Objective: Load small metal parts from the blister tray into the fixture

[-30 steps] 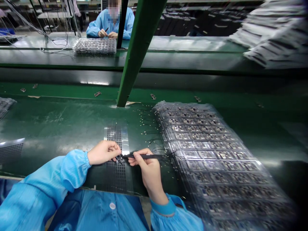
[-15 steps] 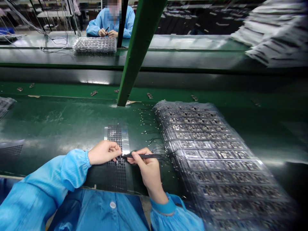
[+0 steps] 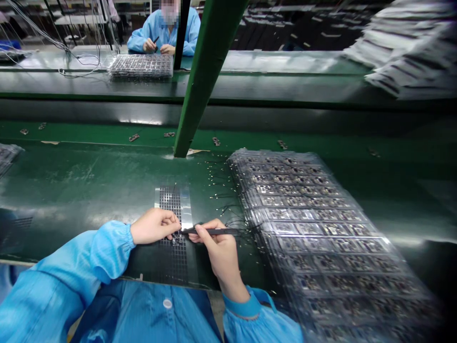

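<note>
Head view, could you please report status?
Left hand at small silvery component. Right hand gripping slim black tool. Transparent plastic tray stack rightward, not between hands.

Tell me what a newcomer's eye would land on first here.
Probably the green post slanting down through the upper middle, then the large stack of filled clear trays on the right. Below the post, the left hand and the right hand, which holds a slim black tool, are close together over a dark-gridded sheet. A co-worker in blue shows at the top.
</note>
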Demonstrator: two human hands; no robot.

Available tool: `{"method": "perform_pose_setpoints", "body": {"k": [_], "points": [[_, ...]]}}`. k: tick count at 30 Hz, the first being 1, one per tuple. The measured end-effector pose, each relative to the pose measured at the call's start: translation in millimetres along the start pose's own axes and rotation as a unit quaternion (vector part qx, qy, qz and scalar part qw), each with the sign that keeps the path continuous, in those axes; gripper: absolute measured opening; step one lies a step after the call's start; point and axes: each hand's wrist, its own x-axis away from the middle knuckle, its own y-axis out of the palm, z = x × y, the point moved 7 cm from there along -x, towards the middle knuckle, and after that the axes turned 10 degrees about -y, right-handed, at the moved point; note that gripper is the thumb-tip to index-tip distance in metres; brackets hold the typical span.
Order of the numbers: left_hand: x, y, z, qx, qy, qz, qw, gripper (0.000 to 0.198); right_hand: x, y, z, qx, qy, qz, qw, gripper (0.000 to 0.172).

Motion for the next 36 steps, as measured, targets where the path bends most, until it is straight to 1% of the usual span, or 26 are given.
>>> {"method": "perform_pose_setpoints", "body": {"k": [16, 23, 36], "points": [[-0.2, 0.3, 0.8, 0.005, -0.004, 0.001, 1.0, 0.016, 0.2, -0.7, 1.1, 0.008, 0.0, 0.003, 1.0, 0.03], [-0.4, -0.4, 1.0, 0.0, 0.004, 0.002, 1.0, 0.017, -0.1, -0.7, 1.2, 0.001, 0.0, 0.009, 1.0, 0.032], [0.1, -1.0, 0.8, 0.0, 0.004, 0.002, 1.0, 0.016, 0.7, -0.5, 0.7, 0.009, -0.007, 0.002, 1.0, 0.029]]}}
